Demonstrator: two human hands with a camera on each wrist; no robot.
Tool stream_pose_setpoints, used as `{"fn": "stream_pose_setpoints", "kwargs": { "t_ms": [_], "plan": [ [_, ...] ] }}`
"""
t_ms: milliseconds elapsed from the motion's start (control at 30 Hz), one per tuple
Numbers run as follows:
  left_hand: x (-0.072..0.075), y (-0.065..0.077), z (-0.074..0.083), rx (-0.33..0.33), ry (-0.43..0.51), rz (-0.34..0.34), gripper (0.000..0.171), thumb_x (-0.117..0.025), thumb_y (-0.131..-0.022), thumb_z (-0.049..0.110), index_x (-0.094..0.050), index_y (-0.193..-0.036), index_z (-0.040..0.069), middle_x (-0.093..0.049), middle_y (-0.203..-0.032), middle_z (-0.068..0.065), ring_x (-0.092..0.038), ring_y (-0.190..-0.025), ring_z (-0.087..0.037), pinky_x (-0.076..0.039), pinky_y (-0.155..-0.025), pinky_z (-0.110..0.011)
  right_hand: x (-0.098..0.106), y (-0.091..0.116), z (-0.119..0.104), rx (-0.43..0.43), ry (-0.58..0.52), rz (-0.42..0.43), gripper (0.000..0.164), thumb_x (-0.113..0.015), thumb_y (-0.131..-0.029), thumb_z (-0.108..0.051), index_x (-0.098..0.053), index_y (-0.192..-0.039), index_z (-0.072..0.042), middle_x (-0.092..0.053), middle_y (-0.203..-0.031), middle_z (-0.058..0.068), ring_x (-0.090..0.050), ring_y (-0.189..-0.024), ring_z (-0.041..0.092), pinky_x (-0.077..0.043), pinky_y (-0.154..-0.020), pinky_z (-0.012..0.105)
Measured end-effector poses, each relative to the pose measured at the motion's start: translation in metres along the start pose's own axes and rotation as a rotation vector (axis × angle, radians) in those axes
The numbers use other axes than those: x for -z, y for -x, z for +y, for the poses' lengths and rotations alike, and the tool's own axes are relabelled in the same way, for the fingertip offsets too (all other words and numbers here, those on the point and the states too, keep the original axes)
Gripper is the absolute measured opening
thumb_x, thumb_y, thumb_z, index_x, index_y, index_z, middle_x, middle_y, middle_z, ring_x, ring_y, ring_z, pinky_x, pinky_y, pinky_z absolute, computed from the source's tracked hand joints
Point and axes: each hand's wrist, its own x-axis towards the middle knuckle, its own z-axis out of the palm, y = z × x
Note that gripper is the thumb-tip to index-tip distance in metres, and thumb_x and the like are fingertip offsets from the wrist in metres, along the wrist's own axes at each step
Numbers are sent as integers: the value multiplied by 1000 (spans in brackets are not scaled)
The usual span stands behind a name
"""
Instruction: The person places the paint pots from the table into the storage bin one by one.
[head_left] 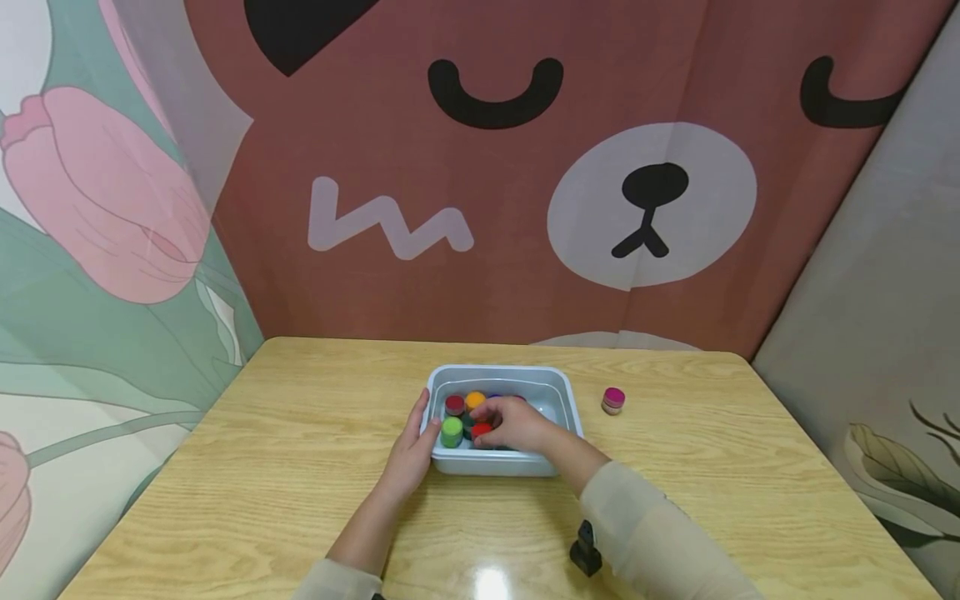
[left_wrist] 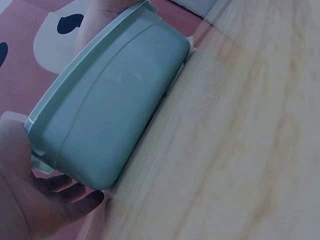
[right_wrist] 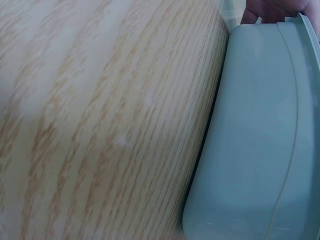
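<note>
A pale blue plastic tub (head_left: 504, 463) stands on the table and holds several small jars with coloured lids. My left hand (head_left: 408, 454) holds the tub's left side, thumb at the rim and fingers along the outer wall; the left wrist view shows these fingers (left_wrist: 90, 204) beside the tub's end. Reaching over the front rim, my right hand (head_left: 517, 423) has thumb and fingers around a red-lidded jar (head_left: 482, 431). Left of it stand a green-lidded jar (head_left: 452, 432) and a dark-red-lidded jar (head_left: 454, 405), with an orange-lidded jar (head_left: 475, 401) behind. My right hand partly hides other jars.
On the table, to the right of the tub, stands a small jar with a magenta lid (head_left: 613, 400). The wooden table (head_left: 300, 442) ends at a printed cloth (head_left: 510, 292) behind. A black camera mount (head_left: 585, 552) shows beside my right sleeve.
</note>
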Motion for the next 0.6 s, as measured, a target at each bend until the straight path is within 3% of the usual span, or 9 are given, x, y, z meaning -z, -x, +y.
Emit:
{"fn": "stream_pose_setpoints", "kwargs": {
  "t_ms": [600],
  "plan": [
    [0,-1,-1,2,-3,6,58,-41,-105,26,-19,-158,21,-22,-163,-16,-19,-149,-42,-15,-119,-65,1,1,-1,-14,-33,13,34,-78,-83,-15,-69,-116,-11,-68,-107,3,-58,-86,13,-54,-80,29]
  ]
}}
